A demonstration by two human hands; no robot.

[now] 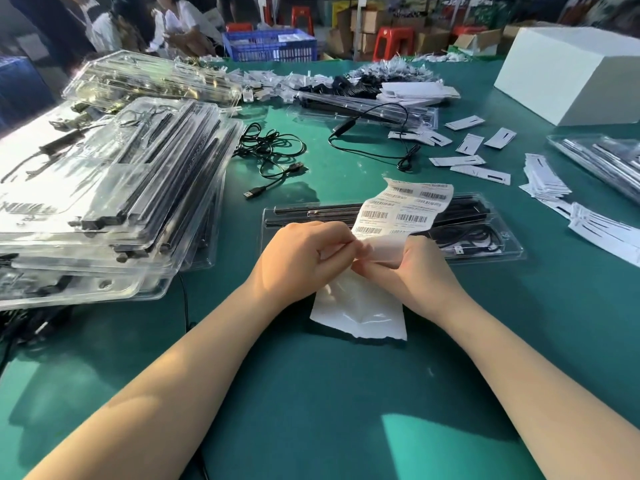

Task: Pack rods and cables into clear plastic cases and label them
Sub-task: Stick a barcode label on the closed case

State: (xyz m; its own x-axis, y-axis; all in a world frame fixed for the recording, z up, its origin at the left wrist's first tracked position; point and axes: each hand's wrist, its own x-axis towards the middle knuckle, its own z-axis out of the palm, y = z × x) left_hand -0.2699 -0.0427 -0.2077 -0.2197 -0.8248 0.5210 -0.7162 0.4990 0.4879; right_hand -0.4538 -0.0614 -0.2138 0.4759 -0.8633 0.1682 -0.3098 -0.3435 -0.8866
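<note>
We have a filled case [391,230] on the worktop [311,393] — unlabelled yet; our left hand [301,258] and right hand [420,268] pinch the label sheet [403,209], peeling one — many packed cases [114,188] stacked left.

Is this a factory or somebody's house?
Most likely a packing workshop, not a house. A tall stack of packed clear plastic cases sits on the big green table, the hands work a barcode label sheet, and cardboard boxes line the back.

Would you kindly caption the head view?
Both hands, left hand and right hand, pinch a barcode label sheet above a packed clear case.
</note>
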